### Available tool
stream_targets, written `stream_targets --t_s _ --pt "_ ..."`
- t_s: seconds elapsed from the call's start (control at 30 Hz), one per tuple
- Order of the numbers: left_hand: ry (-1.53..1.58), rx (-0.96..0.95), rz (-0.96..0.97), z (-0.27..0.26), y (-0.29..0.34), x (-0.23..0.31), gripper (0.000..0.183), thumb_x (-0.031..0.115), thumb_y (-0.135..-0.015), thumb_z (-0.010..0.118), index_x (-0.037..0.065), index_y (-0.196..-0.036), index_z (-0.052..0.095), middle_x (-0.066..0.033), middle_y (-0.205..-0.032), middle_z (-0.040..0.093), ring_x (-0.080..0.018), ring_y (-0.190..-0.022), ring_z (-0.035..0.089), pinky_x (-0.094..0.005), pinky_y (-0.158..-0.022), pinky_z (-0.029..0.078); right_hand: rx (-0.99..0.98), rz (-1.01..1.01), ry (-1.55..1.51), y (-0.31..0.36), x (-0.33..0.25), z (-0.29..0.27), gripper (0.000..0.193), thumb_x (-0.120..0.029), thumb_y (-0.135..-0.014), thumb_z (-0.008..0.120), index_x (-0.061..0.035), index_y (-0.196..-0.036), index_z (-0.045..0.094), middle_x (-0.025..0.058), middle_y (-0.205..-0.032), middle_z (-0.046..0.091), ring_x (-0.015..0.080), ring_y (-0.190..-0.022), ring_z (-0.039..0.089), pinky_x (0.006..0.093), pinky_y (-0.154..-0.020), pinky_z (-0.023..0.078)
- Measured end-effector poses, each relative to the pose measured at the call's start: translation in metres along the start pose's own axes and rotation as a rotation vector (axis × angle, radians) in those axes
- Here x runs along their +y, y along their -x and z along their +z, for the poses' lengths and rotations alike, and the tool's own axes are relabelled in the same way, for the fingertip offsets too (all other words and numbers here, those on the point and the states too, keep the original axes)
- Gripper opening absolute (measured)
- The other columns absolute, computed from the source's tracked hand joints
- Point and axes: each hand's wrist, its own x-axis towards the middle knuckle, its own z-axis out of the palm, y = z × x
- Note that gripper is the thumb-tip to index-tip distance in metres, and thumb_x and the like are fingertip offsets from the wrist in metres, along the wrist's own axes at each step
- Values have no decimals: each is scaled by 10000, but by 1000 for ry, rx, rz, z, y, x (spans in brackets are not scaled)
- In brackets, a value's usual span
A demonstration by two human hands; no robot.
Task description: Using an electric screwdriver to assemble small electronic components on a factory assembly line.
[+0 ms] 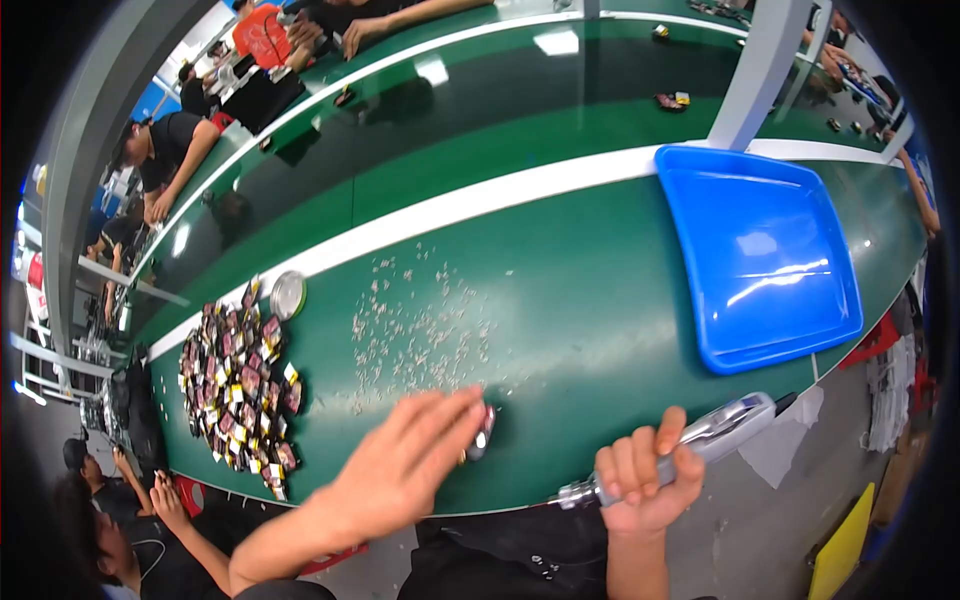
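Across a green worktable [580, 300], a blue tray [770, 225] stands to the right, a heap of small dark units [235, 390] to the left. Near the front edge, the right hand [645, 475] clamps its fingers around a grey power screwdriver [728, 430]. The left hand [405, 460] has fingers close together; one dark unit [486, 436] sits against them, grip impossible to tell. Tiny silvery pieces [425, 335] lie scattered beyond.

1 left hand [415, 452] and 1 right hand [650, 478] of the wearer are shown, with 1 power screwdriver [722, 426], 1 blue tray [770, 285], 1 round dish [288, 295] and 1 yellow board [842, 545]. 1 small part [485, 436] is seen at the left hand; the pieces in 1 dark pile [238, 388] and the scattered tiny bits [425, 345] cannot be counted.
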Motion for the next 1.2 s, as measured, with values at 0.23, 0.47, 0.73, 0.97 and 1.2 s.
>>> stream_targets --t_s 0.23,0.47,0.73,0.97,1.2 --pt "-30 31 -63 39 51 29 514 -76 -627 626 -141 -1132 554 -247 -1256 554 -354 -978 577 -384 -789 537 54 16 56 20 6 10 146 -229 -907 467 -91 -872 438 -5 -511 378 126 -445 381 305 -495 395" --pt "92 94 -72 39 41 22 353 -87 -648 657 -106 -999 623 -184 -1120 631 -285 -901 604 -342 -667 548 2 171 101 52 43 24 121 -197 -911 477 -76 -920 468 9 -517 388 147 -451 406 320 -527 411" --pt "-97 211 195 50 42 20 293 -30 -611 661 -134 -884 638 -246 -977 653 -303 -805 644 -327 -643 565 127 211 219 67 80 31 73 -113 -918 479 -57 -961 456 38 -586 425 164 -500 443 325 -539 414" --pt "-71 61 151 38 44 17 309 28 -647 634 -146 -902 652 -278 -1031 635 -325 -941 616 -340 -763 560 208 220 370 61 76 34 122 -209 -902 479 -93 -897 441 4 -508 374 139 -437 410 312 -481 412" --pt "-24 -39 86 37 54 26 420 -59 -628 625 -184 -1029 598 -304 -1158 586 -384 -998 602 -388 -784 561 -125 56 469 26 24 58 149 -197 -937 507 -67 -909 440 20 -535 431 138 -438 423 303 -482 402"
